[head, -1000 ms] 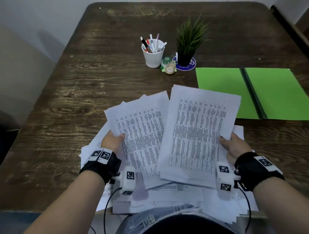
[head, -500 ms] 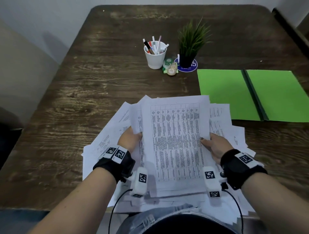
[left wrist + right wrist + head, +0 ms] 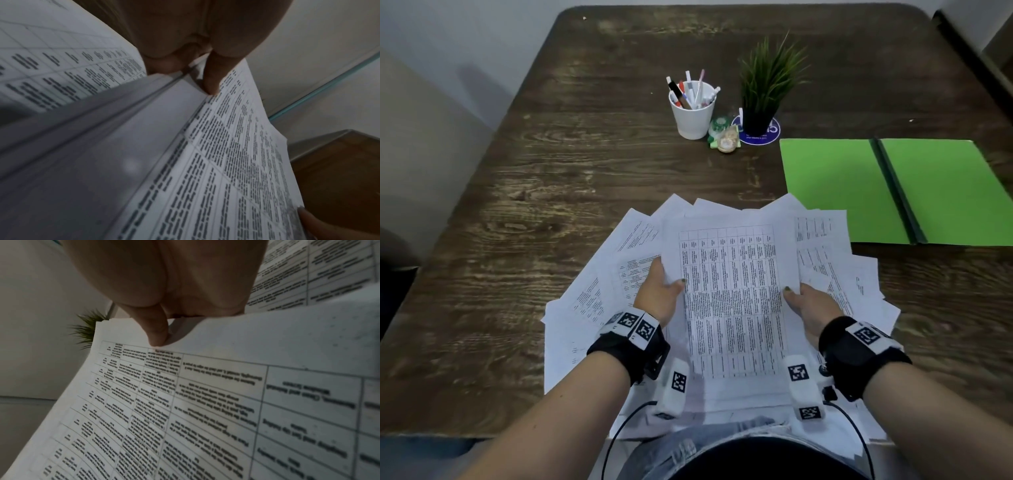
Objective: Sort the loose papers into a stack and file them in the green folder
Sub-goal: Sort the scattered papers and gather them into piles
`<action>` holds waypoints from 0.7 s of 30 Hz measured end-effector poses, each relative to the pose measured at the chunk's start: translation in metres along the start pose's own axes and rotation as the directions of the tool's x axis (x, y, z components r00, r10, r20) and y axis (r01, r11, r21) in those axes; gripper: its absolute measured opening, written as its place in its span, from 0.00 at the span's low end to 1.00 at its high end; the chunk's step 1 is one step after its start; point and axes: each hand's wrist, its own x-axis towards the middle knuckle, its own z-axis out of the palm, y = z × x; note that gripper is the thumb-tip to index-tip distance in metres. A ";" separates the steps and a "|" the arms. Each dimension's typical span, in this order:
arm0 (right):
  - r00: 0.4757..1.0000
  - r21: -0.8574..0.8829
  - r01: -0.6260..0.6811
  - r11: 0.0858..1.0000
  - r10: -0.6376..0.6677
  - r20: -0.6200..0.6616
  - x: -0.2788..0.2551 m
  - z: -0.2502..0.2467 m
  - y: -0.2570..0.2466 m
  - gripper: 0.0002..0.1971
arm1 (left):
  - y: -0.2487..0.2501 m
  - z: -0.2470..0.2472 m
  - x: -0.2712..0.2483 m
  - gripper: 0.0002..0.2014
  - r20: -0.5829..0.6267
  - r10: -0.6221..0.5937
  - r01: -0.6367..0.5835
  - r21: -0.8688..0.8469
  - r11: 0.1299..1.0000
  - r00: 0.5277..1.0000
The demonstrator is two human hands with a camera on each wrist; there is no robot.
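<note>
From the head view, a dark, grained wooden tabletop [image 3: 551, 192] meets a pale wall at left. The left hand [image 3: 658, 294] and right hand [image 3: 812, 308] each grip an edge of a stack of papers [image 3: 732, 294] above scattered loose sheets [image 3: 592, 294]. The green folder [image 3: 842, 188] lies open, far right.

In the left wrist view, the thumb pins the paper edge. In the right wrist view, the thumb presses the printed sheet.

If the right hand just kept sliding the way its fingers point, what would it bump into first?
The right hand points left across the held stack, toward the left hand gripping the opposite edge. It would likely meet that hand first, though depth is hard to judge.
</note>
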 end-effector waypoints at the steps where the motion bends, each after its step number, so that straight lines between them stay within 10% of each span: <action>1: 1.000 0.020 -0.002 1.000 0.002 0.004 -0.001 -0.001 0.001 0.25 | 0.001 0.001 -0.001 0.23 -0.014 -0.007 0.007 0.007 1.000 1.000; 13: 0.983 -0.150 -0.078 0.986 0.051 -0.179 0.029 -0.029 0.020 0.19 | -0.004 0.007 0.030 0.05 0.108 0.090 -0.102 0.107 0.989 0.990; 21: 0.903 -0.120 -0.252 0.960 0.189 -0.385 0.055 -0.087 0.059 0.22 | -0.004 -0.031 0.086 0.20 -0.098 0.089 -0.009 0.621 0.783 0.991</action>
